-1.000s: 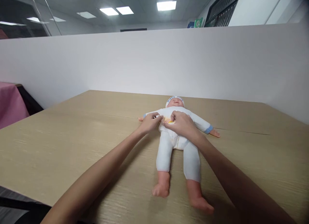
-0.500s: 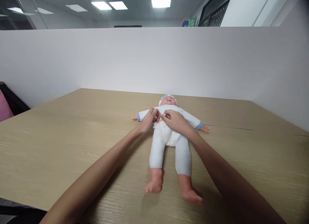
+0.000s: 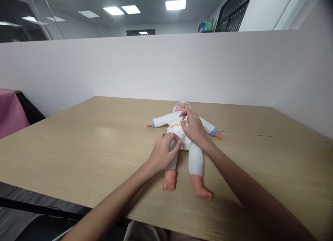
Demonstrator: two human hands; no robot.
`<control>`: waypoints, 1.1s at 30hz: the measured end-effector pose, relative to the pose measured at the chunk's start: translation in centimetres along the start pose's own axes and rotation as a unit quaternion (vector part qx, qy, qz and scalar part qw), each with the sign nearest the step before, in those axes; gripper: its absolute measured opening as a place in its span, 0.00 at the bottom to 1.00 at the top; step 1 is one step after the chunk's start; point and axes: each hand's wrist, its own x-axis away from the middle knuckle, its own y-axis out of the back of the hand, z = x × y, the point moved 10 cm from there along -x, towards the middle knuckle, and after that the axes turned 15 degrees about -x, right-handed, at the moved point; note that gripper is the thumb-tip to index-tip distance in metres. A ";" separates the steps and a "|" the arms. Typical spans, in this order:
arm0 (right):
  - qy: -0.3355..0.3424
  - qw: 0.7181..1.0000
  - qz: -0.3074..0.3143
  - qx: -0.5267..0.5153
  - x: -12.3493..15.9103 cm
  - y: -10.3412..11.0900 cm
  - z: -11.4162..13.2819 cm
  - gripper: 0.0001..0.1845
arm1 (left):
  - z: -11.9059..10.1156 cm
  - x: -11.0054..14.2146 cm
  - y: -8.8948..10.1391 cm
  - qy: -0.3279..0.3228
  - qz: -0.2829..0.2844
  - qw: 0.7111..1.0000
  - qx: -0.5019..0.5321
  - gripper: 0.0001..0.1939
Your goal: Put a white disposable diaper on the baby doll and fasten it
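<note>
A baby doll (image 3: 196, 160) in a white suit with blue cuffs and a printed white cap (image 3: 181, 103) lies on its back, feet towards me. Around its hips is a white diaper (image 3: 178, 130) with a coloured print near the waist. My left hand (image 3: 164, 149) is over the doll's leg and the diaper's lower front, thumb and fingertips drawn together. Whether anything is pinched there is hidden. Above the doll's chest and waist is my right hand (image 3: 193, 127), fingers bent, thumb and forefinger apart, with nothing visible between them.
The doll lies on a wide wooden table (image 3: 109, 147) with a thin seam across it. A white partition (image 3: 156, 67) stands behind the table. To the left is a pink cloth (image 3: 11, 111) over something dark. Below the near edge a dark chair (image 3: 44, 229) shows.
My left hand has come down from the doll's waist towards its leg and nearer to me. My right hand has risen slightly, its fingers spreading apart. The view has shifted a little.
</note>
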 end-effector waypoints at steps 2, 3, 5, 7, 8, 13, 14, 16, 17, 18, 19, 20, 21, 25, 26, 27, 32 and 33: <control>0.024 0.999 0.017 -0.032 1.9 0.6 2.3 0.08 | -0.8 1.5 -0.1 -0.053 0.058 0.996 -0.029 0.11; 0.027 0.998 0.035 -0.053 3.1 0.9 3.3 0.06 | -0.8 2.0 -0.1 -0.078 0.081 0.993 -0.038 0.11; 0.002 0.992 0.093 -0.088 5.9 1.1 4.2 0.03 | -0.2 2.4 -0.3 -0.107 0.112 0.987 -0.049 0.11; -0.047 0.982 0.158 -0.097 8.9 1.0 3.8 0.04 | 0.7 2.0 -0.6 -0.109 0.125 0.985 -0.047 0.13; -0.069 0.977 0.181 -0.089 10.2 1.1 3.3 0.04 | 1.2 1.7 -0.8 -0.103 0.126 0.986 -0.042 0.13; -0.113 0.980 0.163 0.008 12.3 2.5 0.1 0.06 | 2.3 -0.6 -2.4 -0.066 0.089 0.993 -0.038 0.14; -0.116 0.981 0.154 0.032 12.1 2.5 -0.3 0.06 | 2.4 -1.0 -2.7 -0.063 0.082 0.994 -0.038 0.14; -0.117 0.978 0.146 0.090 11.8 2.1 -0.8 0.07 | 2.4 -1.6 -3.3 -0.062 0.071 0.995 -0.030 0.15; -0.117 0.975 0.145 0.121 11.8 1.9 -1.0 0.07 | 2.4 -1.8 -3.6 -0.063 0.069 0.995 -0.025 0.16; -0.116 0.971 0.145 0.149 11.7 1.6 -1.0 0.07 | 2.4 -2.0 -3.8 -0.063 0.070 0.995 -0.020 0.16; -0.116 0.968 0.146 0.168 11.7 1.4 -1.1 0.07 | 2.4 -2.2 -4.0 -0.063 0.072 0.995 -0.015 0.15; -0.115 0.966 0.146 0.179 11.8 1.3 -1.1 0.08 | 2.5 -2.3 -4.1 -0.063 0.074 0.995 -0.011 0.14; -0.115 0.966 0.143 0.184 11.9 1.3 -1.0 0.08 | 2.5 -2.4 -4.2 -0.062 0.076 0.995 -0.008 0.13; -0.120 0.972 0.109 0.167 12.1 2.0 -0.8 0.10 | 2.4 -2.4 -4.3 -0.071 0.078 0.994 0.000 0.13; -0.122 0.974 0.100 0.161 12.2 2.1 -0.8 0.10 | 2.3 -2.3 -4.3 -0.077 0.077 0.994 0.000 0.13; -0.122 0.976 0.094 0.155 12.3 2.2 -0.8 0.10 | 2.1 -2.3 -4.3 -0.086 0.076 0.993 -0.002 0.12; -0.114 0.981 0.080 0.135 12.7 2.1 -0.9 0.11 | 1.3 -1.7 -3.9 -0.150 0.059 0.987 -0.020 0.10; -0.112 0.982 0.080 0.132 12.8 2.1 -0.9 0.12 | 1.2 -1.6 -3.9 -0.153 0.059 0.986 -0.015 0.10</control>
